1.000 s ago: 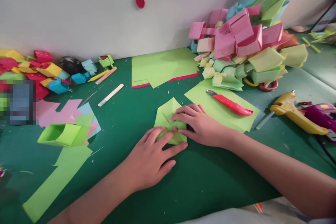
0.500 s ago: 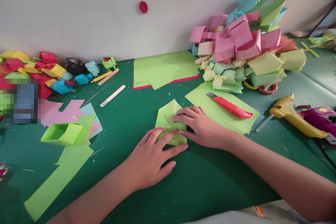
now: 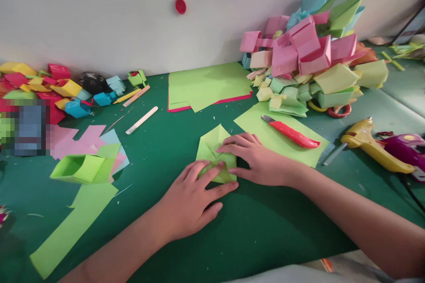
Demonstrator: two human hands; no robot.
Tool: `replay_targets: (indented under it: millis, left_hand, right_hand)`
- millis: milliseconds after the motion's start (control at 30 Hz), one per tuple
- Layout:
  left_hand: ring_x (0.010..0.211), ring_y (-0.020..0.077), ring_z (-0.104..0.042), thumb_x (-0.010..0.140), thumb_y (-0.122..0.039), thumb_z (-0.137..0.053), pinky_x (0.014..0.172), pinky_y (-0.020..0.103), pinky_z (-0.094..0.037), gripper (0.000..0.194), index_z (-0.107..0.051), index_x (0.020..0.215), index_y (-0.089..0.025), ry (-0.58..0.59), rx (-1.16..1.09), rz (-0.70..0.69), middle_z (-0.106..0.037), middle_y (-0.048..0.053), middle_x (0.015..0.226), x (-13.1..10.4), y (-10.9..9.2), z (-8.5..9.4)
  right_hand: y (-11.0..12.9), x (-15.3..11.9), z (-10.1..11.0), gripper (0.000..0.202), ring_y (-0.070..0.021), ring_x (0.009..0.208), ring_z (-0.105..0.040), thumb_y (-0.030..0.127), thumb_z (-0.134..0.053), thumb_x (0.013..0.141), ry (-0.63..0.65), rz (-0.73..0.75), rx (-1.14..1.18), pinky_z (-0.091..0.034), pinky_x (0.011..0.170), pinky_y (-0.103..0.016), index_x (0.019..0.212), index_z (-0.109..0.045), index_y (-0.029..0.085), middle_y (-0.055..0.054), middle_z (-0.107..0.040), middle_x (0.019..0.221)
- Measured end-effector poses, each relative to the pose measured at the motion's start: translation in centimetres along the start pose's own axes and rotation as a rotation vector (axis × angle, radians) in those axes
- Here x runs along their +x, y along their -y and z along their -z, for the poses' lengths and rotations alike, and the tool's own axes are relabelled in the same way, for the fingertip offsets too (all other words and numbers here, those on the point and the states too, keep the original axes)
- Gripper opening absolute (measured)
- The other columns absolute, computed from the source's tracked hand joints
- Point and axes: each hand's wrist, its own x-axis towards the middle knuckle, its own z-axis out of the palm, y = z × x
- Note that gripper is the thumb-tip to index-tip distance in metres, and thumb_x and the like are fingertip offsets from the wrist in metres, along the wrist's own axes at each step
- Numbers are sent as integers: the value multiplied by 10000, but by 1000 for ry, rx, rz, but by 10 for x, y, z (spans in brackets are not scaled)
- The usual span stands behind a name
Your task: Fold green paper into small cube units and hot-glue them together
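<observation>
We are resting our left hand (image 3: 189,201) and right hand (image 3: 260,161), fingers loosely spread and nearly meeting, on a folded light-green paper (image 3: 214,139) lying between the front and back edges of the table (image 3: 282,221).

The folded sheet (image 3: 212,138) is creased matt paper; the counter (image 3: 265,225) is smooth, faintly glossy. The cutter (image 3: 288,131) has a ribbed, shiny plastic handle (image 3: 297,136) and a blade (image 3: 266,119), seemingly metal.

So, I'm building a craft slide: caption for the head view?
Left hand and right hand on folded green paper, red-handled cutter nearby.
</observation>
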Motion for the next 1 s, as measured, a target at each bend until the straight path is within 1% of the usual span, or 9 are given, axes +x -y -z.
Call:
replay_targets:
  millis: [100,200,367,467,600,700,800,900,1000]
  left_hand:
    - [1360,378,-407,1045,-410,-463,1086,593,-444,544,-354,1577,-439,1,3,2,-412,54,1584,0,-1,0]
    - [1361,371,-403,1036,-404,-488,1098,589,-432,553,-360,1573,-446,-10,-4,10,-423,52,1574,-1,-1,-1]
    - [1371,377,-394,1031,-387,-499,1099,598,-428,544,-386,1559,-452,-27,-13,10,-404,41,1600,0,0,-1]
    - [1375,382,-388,1034,-380,-494,1087,609,-437,539,-389,1558,-450,-17,-4,7,-382,48,1616,0,0,-1]
    - [1388,378,-379,1033,-369,-498,1086,603,-444,539,-391,1555,-455,-22,1,8,-375,45,1617,-1,0,-2]
    - [1392,377,-379,1035,-366,-492,1090,603,-442,534,-395,1553,-455,-27,2,14,-382,45,1611,-1,0,-2]
    - [1385,373,-385,1038,-381,-486,1098,605,-436,532,-389,1556,-454,-24,-4,4,-373,43,1616,-1,0,-3]
    - [1386,373,-382,1036,-388,-492,1106,608,-429,536,-386,1558,-454,-21,-9,6,-373,43,1614,-1,0,-3]
    - [1395,372,-376,1040,-378,-485,1103,603,-434,526,-395,1552,-453,-15,-12,14,-371,45,1613,-1,0,-2]
  right_hand:
    - [1,-4,6,605,-356,1398,-382,364,-670,919,77,-25,16,-394,1122,-631,1490,-470,379,-78,-480,1510]
    - [2,-6,7,648,-382,1443,-325,384,-693,892,68,-59,-19,-417,1106,-647,1494,-453,401,-77,-396,1576]
    - [-3,-4,4,571,-408,1411,-328,383,-676,898,-92,-186,-155,-350,1104,-700,1440,-498,417,-70,-372,1581]
    - [-9,0,3,521,-435,1366,-337,372,-653,911,-186,-266,-219,-359,1053,-704,1417,-531,401,-84,-385,1566]
    - [-20,7,3,429,-433,1303,-384,261,-554,945,-340,-314,-305,-388,980,-675,1357,-593,373,-104,-448,1503]
    - [-23,7,4,432,-421,1285,-396,244,-533,950,-407,-304,-321,-374,990,-667,1353,-597,386,-97,-463,1474]
    - [-17,4,5,463,-414,1296,-384,314,-564,956,-381,-234,-281,-375,1009,-652,1411,-541,397,-91,-439,1497]
    - [-12,1,4,560,-438,1340,-340,457,-640,923,-256,-169,-276,-353,1039,-674,1457,-485,394,-98,-362,1565]
    - [-15,0,5,665,-467,1371,-302,549,-691,877,-173,-221,-288,-325,1058,-705,1484,-459,409,-99,-308,1593]
